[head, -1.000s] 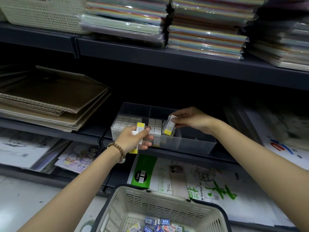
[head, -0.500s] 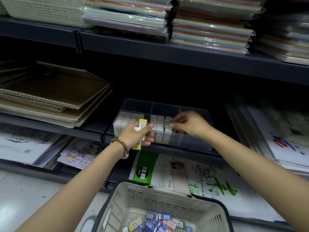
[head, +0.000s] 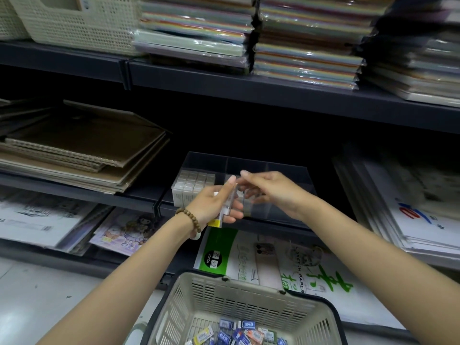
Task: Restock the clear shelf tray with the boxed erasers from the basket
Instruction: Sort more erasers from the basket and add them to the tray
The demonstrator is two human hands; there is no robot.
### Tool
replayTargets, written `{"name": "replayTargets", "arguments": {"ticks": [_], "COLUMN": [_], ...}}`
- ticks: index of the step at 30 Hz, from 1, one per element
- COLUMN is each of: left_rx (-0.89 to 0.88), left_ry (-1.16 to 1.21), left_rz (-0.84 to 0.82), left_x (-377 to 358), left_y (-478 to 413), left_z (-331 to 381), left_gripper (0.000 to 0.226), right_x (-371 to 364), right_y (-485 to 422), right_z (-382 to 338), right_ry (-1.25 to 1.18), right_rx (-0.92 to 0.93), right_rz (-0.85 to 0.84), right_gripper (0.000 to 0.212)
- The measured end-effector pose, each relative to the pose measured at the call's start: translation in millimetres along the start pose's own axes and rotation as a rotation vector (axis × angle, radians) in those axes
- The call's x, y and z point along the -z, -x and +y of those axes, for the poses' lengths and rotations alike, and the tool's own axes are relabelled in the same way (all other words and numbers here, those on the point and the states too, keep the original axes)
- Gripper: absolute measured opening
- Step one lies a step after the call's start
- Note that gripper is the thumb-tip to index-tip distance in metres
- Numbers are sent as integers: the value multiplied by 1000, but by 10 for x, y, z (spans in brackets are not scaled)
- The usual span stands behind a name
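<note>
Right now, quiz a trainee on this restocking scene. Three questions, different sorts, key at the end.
1. True or false: the left hand holds boxed erasers.
2. Which section of the clear tray is visibly filled? A left, B right.
3. Fill in: the loose erasers lie in the ____.

Key: 1 true. 2 A; the white boxes sit there. 3 basket.

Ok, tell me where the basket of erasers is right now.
In the head view the basket sits bottom centre, on the floor below both forearms, in front of the clear shelf tray.
</note>
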State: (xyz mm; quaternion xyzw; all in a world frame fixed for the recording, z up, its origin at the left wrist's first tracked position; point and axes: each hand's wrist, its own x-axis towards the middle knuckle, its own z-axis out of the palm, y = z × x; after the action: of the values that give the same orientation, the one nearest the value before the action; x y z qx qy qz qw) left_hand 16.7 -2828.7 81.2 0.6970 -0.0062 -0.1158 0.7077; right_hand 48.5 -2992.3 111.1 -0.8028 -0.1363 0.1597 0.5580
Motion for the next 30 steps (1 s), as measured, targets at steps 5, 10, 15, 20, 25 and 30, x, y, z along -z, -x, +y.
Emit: {"name": "replayTargets", "arguments": {"ticks": [5, 10, 15, 20, 25, 30], "left_rx": [1, 36, 198, 198, 42, -32], "left_ry": [57, 62, 75, 324, 213, 100], "left_rz": [-5, 7, 137, -114, -26, 19], "left_x": [-115, -197, -60, 12, 55, -33], "left_y": [44, 66, 69, 84, 114, 95], "left_z": [8, -33, -46, 142, 116, 80], "left_gripper": [55, 52, 52, 14, 15, 29], "right_x": [-35, -97, 25, 138, 221, 257], "right_y": [82, 102, 186, 310, 383, 390], "right_z": [41, 149, 89, 64, 4, -63], "right_ry": [-46, -55, -321, -146, -24, 26], "right_rx": [-16, -10, 1, -85, 8, 59], "right_rz": [-72, 91, 164, 90, 121, 47], "right_gripper": [25, 21, 14, 22, 26, 26]}}
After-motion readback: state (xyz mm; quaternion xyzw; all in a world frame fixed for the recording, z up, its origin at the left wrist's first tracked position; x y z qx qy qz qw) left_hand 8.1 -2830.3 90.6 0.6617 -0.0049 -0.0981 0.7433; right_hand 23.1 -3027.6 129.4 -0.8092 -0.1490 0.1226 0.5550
